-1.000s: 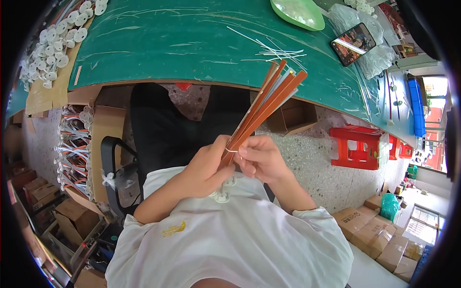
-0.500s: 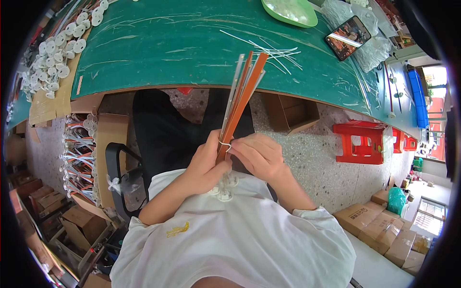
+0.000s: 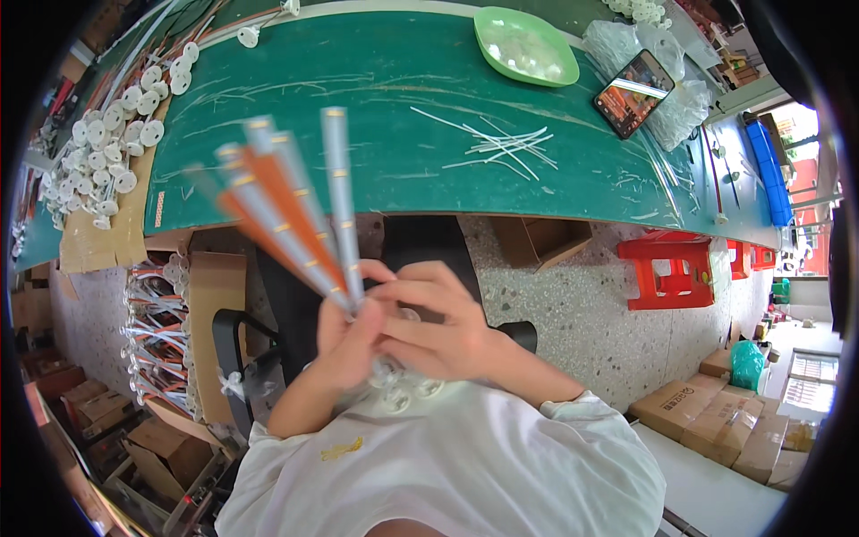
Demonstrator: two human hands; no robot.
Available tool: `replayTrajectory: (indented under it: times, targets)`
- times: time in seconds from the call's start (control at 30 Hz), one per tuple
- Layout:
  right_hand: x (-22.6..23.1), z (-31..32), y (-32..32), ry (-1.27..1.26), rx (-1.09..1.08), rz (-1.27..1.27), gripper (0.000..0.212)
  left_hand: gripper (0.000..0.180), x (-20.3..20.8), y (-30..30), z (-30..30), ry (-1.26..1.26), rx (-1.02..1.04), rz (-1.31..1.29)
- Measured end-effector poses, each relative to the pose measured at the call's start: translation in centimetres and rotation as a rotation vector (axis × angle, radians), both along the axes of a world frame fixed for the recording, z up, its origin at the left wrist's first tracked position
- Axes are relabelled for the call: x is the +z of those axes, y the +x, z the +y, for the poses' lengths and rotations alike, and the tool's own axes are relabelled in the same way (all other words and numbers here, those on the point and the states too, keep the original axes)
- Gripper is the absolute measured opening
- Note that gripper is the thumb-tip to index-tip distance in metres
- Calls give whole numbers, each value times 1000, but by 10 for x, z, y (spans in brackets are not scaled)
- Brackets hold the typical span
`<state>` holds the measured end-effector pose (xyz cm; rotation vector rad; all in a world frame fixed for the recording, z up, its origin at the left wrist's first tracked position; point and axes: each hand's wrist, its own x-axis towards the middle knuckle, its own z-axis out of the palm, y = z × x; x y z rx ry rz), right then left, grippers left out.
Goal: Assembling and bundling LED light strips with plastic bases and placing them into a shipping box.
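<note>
A bundle of strips (image 3: 336,179), grey-white with evenly spaced yellow marks and orange on some faces, fans out blurred above my hands. Clear round plastic ends (image 3: 390,394) stick out below, close to my shirt. My left hand (image 3: 344,349) is wrapped round the bundle's lower part. Against it, my right hand (image 3: 443,327) has its fingers bent into a pinch beside the strips. Their tips are partly hidden, so what they hold does not show. Several thin white ties (image 3: 514,143) lie crossed on the green table (image 3: 295,54) beyond.
At the far right are a light-green bowl (image 3: 537,80), a phone (image 3: 633,94) and plastic bags (image 3: 684,116). White round-ended pieces (image 3: 98,152) crowd the left corner. A carton (image 3: 217,331) with more strips stands by the chair armrest (image 3: 237,358); a red stool (image 3: 667,268) is right.
The bundle has swung left, spread at its top and turned its yellow-marked faces toward me. Both hands moved with it; the white tie seen round it is now hidden. The view has tilted slightly.
</note>
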<state>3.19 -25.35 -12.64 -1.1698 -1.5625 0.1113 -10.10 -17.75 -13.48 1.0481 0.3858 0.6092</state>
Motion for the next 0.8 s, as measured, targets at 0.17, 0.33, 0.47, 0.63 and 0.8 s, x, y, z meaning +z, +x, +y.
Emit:
replayTrajectory:
  times: [0.17, 0.33, 0.47, 0.63, 0.8]
  targets:
    - [11, 43, -10, 68, -8, -106, 34, 33, 29, -81, 82, 235, 183, -444]
    - [27, 90, -7, 35, -205, -488, 14, 34, 50, -243, 156, 359, 621, -276]
    - [29, 123, -3, 0, -286, -621, 11, 31, 63, -369, 156, 451, 1048, 10]
    - [15, 146, -17, -179, -350, -747, 13, 24, 35, -457, 156, 256, 1618, 274]
    - [15, 150, -18, -275, -372, -739, 14, 20, -62, -473, 218, -198, 1603, 547]
